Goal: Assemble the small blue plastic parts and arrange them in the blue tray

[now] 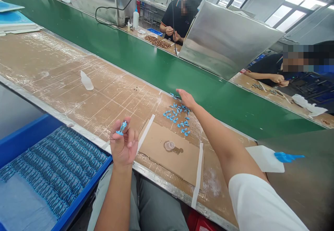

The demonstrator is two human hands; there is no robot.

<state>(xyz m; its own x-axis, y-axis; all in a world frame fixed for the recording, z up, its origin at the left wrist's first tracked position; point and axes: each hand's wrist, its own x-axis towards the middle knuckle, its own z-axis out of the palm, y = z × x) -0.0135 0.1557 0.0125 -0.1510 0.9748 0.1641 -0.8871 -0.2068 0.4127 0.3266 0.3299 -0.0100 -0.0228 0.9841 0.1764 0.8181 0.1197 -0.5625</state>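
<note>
My left hand (124, 142) is raised over the table's near edge. Its thumb and fingers pinch a small blue figurine (121, 128) on a round base, held upright with a slight tilt. Across the table, my right hand (186, 99) reaches to the far side of a loose group of small blue figurines (177, 110). Its fingers look stretched out and nothing shows in them, though part of the hand is turned from view. Between my arms lies a taped-down cardboard sheet (161, 154) bearing a small clear cup (169, 145) and a wet patch.
At lower left, a blue tray (86, 196) holds rows of similar blue pieces. A white bottle with a blue nozzle (268, 158) lies right of my forearm. A translucent bottle (86, 81) lies on the table. Beyond runs a green conveyor belt (146, 62); two co-workers sit across it.
</note>
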